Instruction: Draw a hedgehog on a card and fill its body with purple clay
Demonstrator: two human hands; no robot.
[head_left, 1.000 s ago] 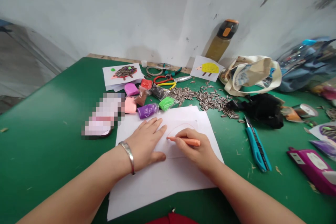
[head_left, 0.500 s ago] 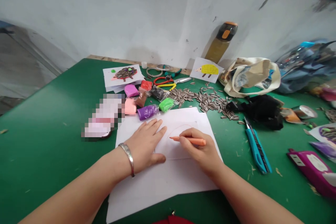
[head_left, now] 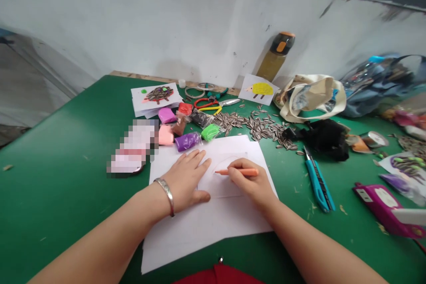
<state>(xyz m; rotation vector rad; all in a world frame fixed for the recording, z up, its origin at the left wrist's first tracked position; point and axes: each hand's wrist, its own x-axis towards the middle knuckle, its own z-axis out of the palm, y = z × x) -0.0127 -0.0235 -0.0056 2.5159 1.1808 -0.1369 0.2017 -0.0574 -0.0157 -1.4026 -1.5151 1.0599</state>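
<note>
White paper sheets [head_left: 186,239] lie on the green table, with a smaller sheet [head_left: 219,186] on top that bears a faint curved line. My left hand [head_left: 188,182] rests flat on the paper, fingers spread, a silver bracelet at its wrist. In my right hand [head_left: 251,184] is an orange pen [head_left: 244,172], its tip at the paper near the curve. Just behind the sheets are wrapped clay packs, among them purple [head_left: 188,141], green [head_left: 210,132] and pink [head_left: 167,115].
Behind are scissors [head_left: 229,102], sunflower seeds [head_left: 262,126], a hedgehog drawing [head_left: 258,90] and a bottle [head_left: 274,57]. To the right lie a cutter knife [head_left: 317,182], a black bag [head_left: 328,140], a cloth bag [head_left: 308,97] and a magenta tool [head_left: 382,206]. A blurred item [head_left: 133,148] is at left.
The view has shifted slightly, so the things on the right appear further left. Both hands keep nearly the same pose, with the pen tip still near the curved line.
</note>
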